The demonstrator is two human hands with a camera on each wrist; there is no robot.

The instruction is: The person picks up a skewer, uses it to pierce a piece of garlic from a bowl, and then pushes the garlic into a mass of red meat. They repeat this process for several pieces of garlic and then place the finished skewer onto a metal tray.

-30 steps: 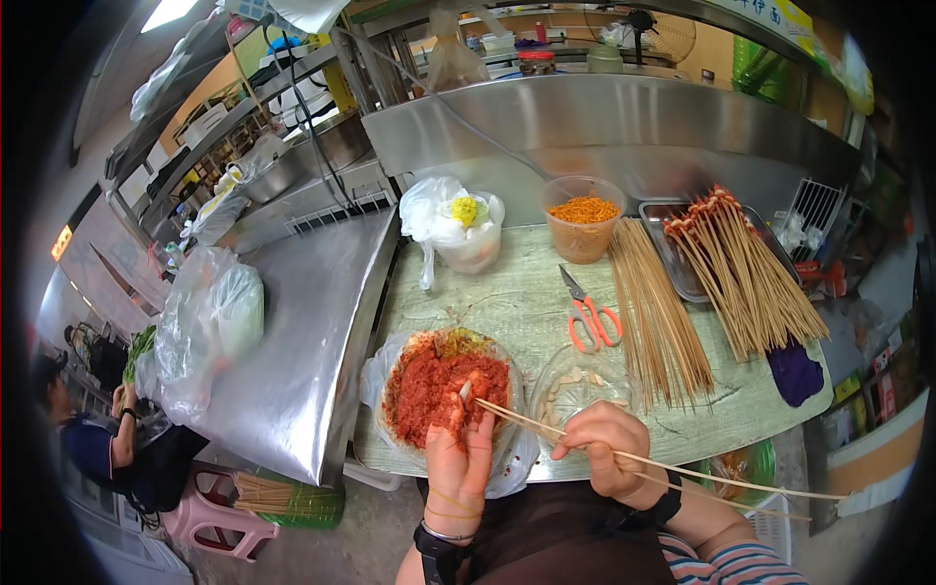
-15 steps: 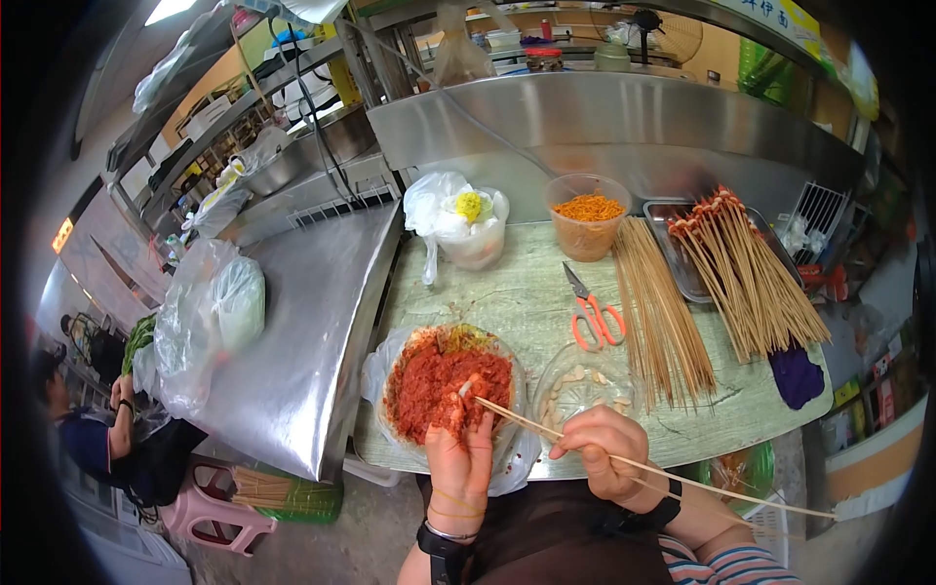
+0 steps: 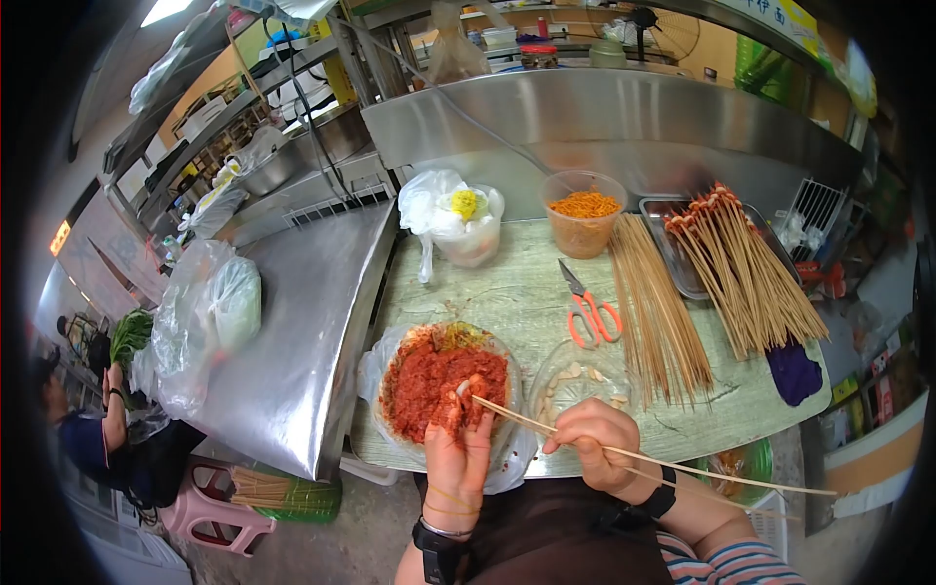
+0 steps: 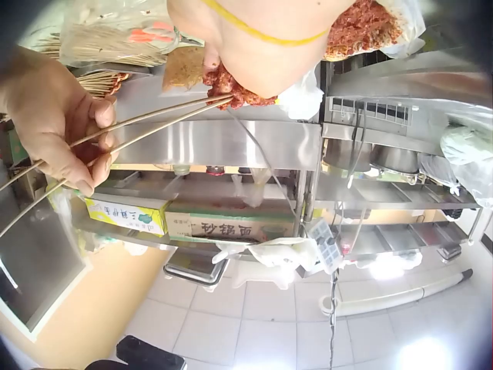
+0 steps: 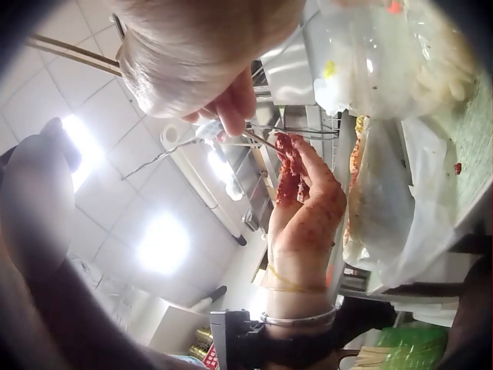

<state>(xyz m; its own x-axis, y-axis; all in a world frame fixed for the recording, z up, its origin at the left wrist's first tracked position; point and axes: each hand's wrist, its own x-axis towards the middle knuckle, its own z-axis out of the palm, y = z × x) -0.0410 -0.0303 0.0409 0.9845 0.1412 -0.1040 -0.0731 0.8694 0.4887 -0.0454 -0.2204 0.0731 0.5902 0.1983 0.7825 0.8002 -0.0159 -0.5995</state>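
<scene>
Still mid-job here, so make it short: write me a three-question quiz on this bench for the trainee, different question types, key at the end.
1. What is the right hand holding?
A) a purple cloth
B) two skewers
C) a clear plastic bowl

2. True or false: the scissors lie on the table, beside the loose skewers.

3. Fill in the colour: the left hand holds food coated in a ____ seasoning.

Key: 1 B; 2 true; 3 red
</scene>
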